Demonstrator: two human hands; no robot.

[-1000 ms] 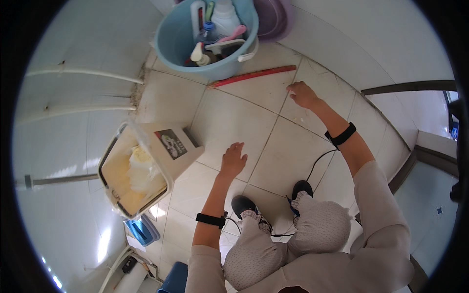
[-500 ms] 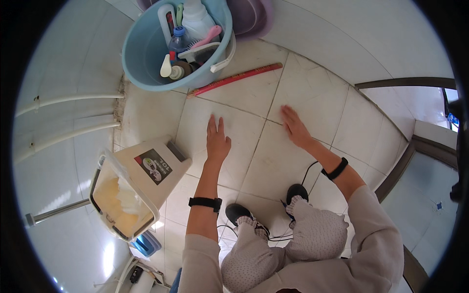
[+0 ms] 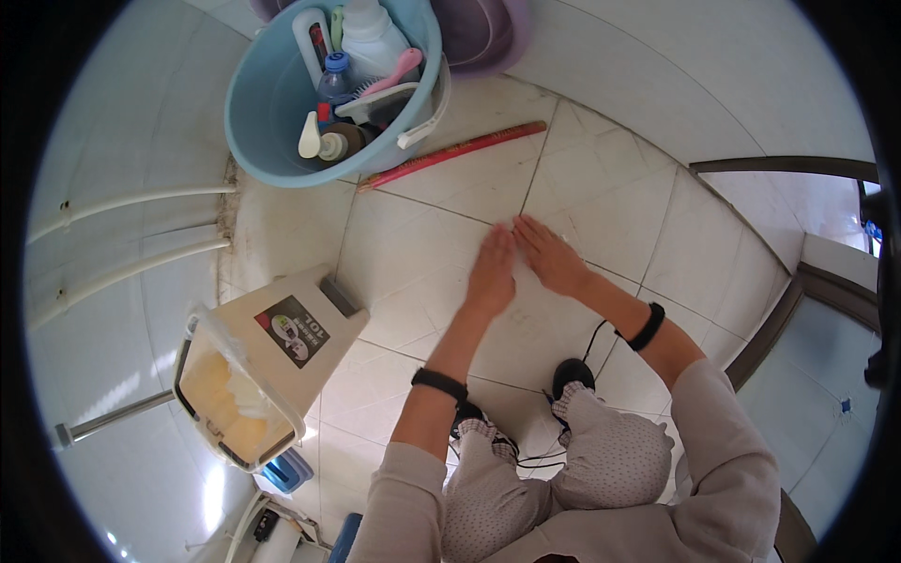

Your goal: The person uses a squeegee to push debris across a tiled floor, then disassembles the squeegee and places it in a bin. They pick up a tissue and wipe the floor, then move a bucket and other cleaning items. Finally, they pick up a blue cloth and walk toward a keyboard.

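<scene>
**Left hand (image 3: 493,272) and right hand (image 3: 554,261) close together**

The fingers are almost straight and hold nothing visible; whether the fingertips touch cannot be told. Beyond them, a long red stick (image 3: 455,154) lies on the tiled floor (image 3: 413,239), near the light blue bucket (image 3: 270,131) with bottles (image 3: 374,47). A cream trash bin (image 3: 310,377) is at left.

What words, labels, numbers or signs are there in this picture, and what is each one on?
I'll place the print without copying it out.
Cream bin: a dark label with large pale characters, legible; the smaller ones are blurred.
Red strip on the floor: golden marks, too blurred to read.
White object in the light-blue bucket: a dark-and-red patch, too small to read.
</scene>
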